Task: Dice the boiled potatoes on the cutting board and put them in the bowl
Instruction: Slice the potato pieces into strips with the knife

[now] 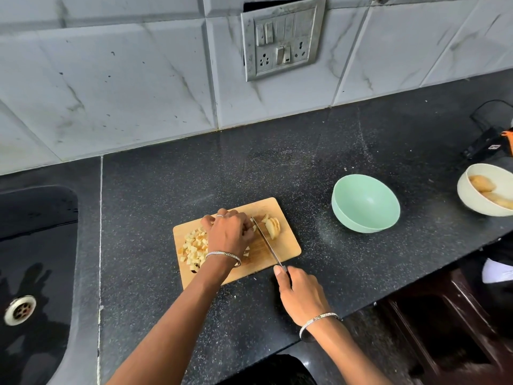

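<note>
A wooden cutting board (288, 245) lies on the black counter. A pile of diced potato (194, 245) covers its left part. A few potato slices (272, 227) sit at its far right. My left hand (231, 232) is curled over potato pieces in the middle of the board, right beside the blade. My right hand (301, 294) grips the handle of a knife (268, 243), whose blade lies across the board between my left hand and the slices. An empty mint-green bowl (366, 204) stands to the right of the board.
A cream bowl (469, 198) with whole potatoes sits at the far right edge. A black sink (33, 259) with a drain lies to the left. A black device with a cable (488, 140) rests at the back right. The counter's front edge runs diagonally at lower right.
</note>
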Demonstrator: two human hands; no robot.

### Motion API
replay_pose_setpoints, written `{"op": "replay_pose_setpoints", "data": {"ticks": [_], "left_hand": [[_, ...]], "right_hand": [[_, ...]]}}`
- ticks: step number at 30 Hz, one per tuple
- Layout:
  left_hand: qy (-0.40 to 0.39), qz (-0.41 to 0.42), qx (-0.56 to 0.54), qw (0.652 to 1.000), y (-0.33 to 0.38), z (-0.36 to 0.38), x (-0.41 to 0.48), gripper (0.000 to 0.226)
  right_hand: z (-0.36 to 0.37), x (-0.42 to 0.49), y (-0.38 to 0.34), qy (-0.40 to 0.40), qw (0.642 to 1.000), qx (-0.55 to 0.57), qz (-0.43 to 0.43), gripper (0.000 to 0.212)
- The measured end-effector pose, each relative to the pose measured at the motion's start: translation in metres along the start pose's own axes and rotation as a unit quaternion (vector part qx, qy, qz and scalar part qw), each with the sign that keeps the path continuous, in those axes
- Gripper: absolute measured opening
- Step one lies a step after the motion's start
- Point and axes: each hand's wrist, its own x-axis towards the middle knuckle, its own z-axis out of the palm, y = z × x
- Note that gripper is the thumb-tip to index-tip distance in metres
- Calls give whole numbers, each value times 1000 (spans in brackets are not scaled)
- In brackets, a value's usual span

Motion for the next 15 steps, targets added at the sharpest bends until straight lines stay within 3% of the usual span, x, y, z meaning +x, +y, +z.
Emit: {"op": "replay_pose_setpoints", "data": {"ticks": [8, 15], "left_hand": [[3, 2, 19, 1000, 0, 2, 2, 11], [-3, 0, 29, 1000, 1, -2, 3, 10]], "right_hand": [[-3, 6, 6, 9, 1000, -13, -6, 54], [-6, 4, 3, -6, 1000, -5, 0, 48]]}}
